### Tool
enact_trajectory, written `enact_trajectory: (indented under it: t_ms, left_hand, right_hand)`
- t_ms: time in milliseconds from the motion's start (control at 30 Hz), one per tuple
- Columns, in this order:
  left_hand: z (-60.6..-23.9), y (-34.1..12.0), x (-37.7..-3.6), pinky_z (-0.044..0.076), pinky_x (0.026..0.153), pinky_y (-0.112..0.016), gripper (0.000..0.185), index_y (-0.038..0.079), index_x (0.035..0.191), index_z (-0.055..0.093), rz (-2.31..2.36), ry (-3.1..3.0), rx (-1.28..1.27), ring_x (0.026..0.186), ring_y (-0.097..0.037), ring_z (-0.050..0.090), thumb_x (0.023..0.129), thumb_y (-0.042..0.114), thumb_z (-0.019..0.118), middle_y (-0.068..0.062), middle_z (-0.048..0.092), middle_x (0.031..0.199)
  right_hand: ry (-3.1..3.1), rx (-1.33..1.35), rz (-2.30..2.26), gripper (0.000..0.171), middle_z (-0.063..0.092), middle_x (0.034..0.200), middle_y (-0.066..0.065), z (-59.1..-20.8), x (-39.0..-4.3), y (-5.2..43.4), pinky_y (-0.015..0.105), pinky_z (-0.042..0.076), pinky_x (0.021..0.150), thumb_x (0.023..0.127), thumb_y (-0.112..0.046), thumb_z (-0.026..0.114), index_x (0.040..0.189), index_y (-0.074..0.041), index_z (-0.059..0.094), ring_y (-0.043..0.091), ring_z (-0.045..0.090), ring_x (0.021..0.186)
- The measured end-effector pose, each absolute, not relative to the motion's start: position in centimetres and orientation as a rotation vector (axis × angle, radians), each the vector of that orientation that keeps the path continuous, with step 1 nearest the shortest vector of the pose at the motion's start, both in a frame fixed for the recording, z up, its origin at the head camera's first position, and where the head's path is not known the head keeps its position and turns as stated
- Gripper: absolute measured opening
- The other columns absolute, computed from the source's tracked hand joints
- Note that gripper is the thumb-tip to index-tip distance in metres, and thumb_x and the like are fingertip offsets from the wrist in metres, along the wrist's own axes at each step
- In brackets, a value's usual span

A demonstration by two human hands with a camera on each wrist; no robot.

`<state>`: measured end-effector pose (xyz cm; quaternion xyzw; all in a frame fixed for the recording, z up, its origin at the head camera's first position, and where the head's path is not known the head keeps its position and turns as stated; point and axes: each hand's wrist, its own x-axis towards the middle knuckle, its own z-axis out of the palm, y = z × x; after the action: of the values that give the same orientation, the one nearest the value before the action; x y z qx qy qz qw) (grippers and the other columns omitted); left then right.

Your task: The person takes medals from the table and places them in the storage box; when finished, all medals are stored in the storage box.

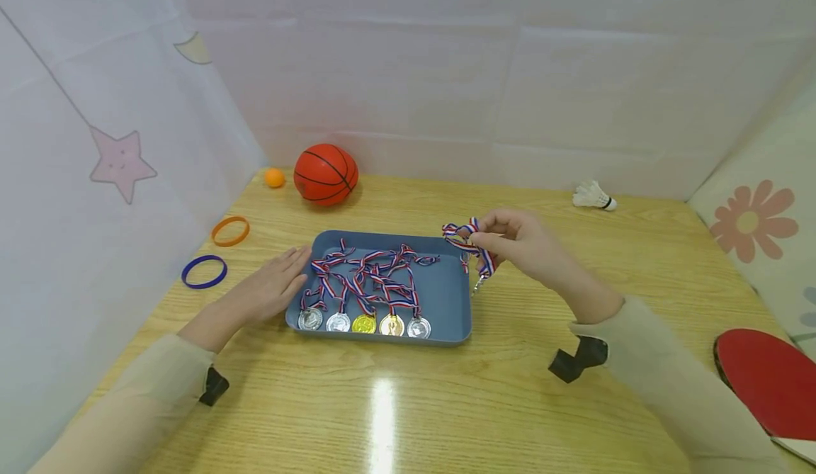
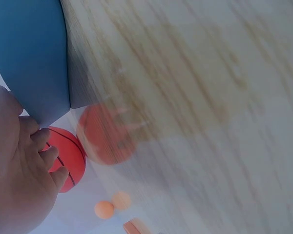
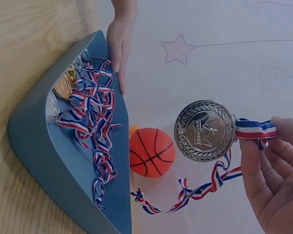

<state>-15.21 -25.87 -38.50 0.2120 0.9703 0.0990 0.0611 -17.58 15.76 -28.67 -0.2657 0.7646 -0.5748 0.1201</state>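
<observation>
Wooden desk (image 1: 510,389), white sheet walls round it. Landmark: blue tray (image 1: 454,297), mid-desk.

- Basketball (image 1: 326,173) behind the tray's far-left corner, small orange ball (image 1: 275,177) just left of it.
- Red table-tennis paddle (image 1: 768,382) well right of the tray, at the desk's near-right edge.
- Orange ring (image 1: 231,231) and blue ring (image 1: 204,272) left of the tray, flat on the desk.
- Shuttlecock (image 1: 593,195) far right behind the tray, on its side.
- In the tray: five medals (image 1: 364,324) in a row along the near wall, silver-silver-gold-gold-silver, ribbons trailing back in a tangle. Looks laid out deliberately, faces up.

Left hand (image 1: 270,286): fingers straight, flat against the tray's left wall, gripping nothing. Probably bracing the tray so it doesn't slide.

Right hand (image 1: 519,244): clenched on the striped ribbon (image 1: 468,240) of a sixth, silver medal (image 3: 205,130), held in the air just over the tray's right wall. Medal hangs free below the fingers, ribbon tail looping loose; holding by the ribbon keeps the face clear.
</observation>
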Motion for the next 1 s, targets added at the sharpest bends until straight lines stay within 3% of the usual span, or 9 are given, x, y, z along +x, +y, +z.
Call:
enact_trajectory:
  t_ms: [167, 400, 533, 633, 767, 867, 1000]
  left_hand:
    - [-38.5, -25.9, -15.2, 0.013, 0.108, -0.051, 0.054, -0.005, 0.144, 0.018, 0.306, 2.935, 0.638, 0.135, -0.039, 0.012, 0.102, 0.026, 0.03, -0.021, 0.017, 0.149]
    - [-38.7, -25.9, -15.3, 0.013, 0.108, -0.051, 0.054, -0.004, 0.144, 0.018, 0.298, 2.939, 0.637, 0.135, -0.039, 0.012, 0.101, 0.027, 0.03, -0.021, 0.017, 0.149]
    - [-38.8, -26.0, -15.4, 0.013, 0.108, -0.051, 0.055, -0.003, 0.145, 0.018, 0.299, 2.937, 0.628, 0.135, -0.038, 0.011, 0.101, 0.027, 0.03, -0.02, 0.017, 0.149]
    - [-38.8, -26.0, -15.4, 0.013, 0.108, -0.05, 0.054, -0.003, 0.145, 0.018, 0.3, 2.937, 0.625, 0.135, -0.038, 0.011, 0.101, 0.026, 0.031, -0.02, 0.017, 0.149]
    - [-38.9, -26.1, -15.4, 0.013, 0.108, -0.05, 0.054, -0.003, 0.145, 0.018, 0.299, 2.938, 0.631, 0.135, -0.039, 0.011, 0.101, 0.026, 0.031, -0.02, 0.017, 0.149]
    - [-38.9, -26.1, -15.4, 0.013, 0.108, -0.051, 0.054, -0.003, 0.145, 0.017, 0.298, 2.935, 0.631, 0.135, -0.039, 0.011, 0.101, 0.026, 0.031, -0.02, 0.017, 0.149]
    - [-38.8, -26.1, -15.4, 0.013, 0.107, -0.051, 0.054, -0.003, 0.145, 0.017, 0.298, 2.932, 0.627, 0.135, -0.039, 0.011, 0.101, 0.026, 0.03, -0.021, 0.017, 0.149]
  right_hand:
    - [2.206, -0.771, -1.61, 0.016, 0.062, 0.09, 0.022, -30.5, -18.5, 14.1, 0.043, 0.053, 0.058, 0.091, -0.014, 0.059, 0.093, 0.001, 0.057, 0.026, 0.062, 0.061]
    - [2.215, -0.619, -1.469, 0.021, 0.057, 0.07, 0.008, -34.3, -19.8, 13.2, 0.045, 0.053, 0.05, 0.09, -0.019, 0.062, 0.091, 0.001, 0.056, 0.016, 0.049, 0.047]
    - [2.221, -0.609, -1.398, 0.02, 0.06, 0.076, 0.014, -35.7, -19.7, 12.9, 0.053, 0.05, 0.05, 0.091, -0.019, 0.061, 0.091, 0.001, 0.056, 0.014, 0.046, 0.042]
    - [2.27, -0.657, -1.335, 0.017, 0.06, 0.077, 0.013, -36.6, -19.7, 12.6, 0.053, 0.049, 0.047, 0.091, -0.019, 0.06, 0.088, -0.002, 0.057, 0.013, 0.045, 0.043]
    - [2.347, -0.681, -1.273, 0.014, 0.057, 0.071, 0.007, -37.3, -19.6, 12.1, 0.047, 0.049, 0.041, 0.09, -0.018, 0.061, 0.084, -0.007, 0.056, 0.018, 0.045, 0.042]
    - [2.427, -0.715, -1.234, 0.013, 0.06, 0.076, 0.005, -37.5, -19.7, 11.8, 0.039, 0.047, 0.037, 0.089, -0.017, 0.063, 0.081, -0.009, 0.056, 0.019, 0.047, 0.042]
    - [2.534, -0.855, -1.183, 0.014, 0.06, 0.077, 0.0, -38.0, -20.0, 11.4, 0.026, 0.043, 0.046, 0.087, -0.015, 0.065, 0.078, -0.01, 0.057, 0.014, 0.051, 0.058]
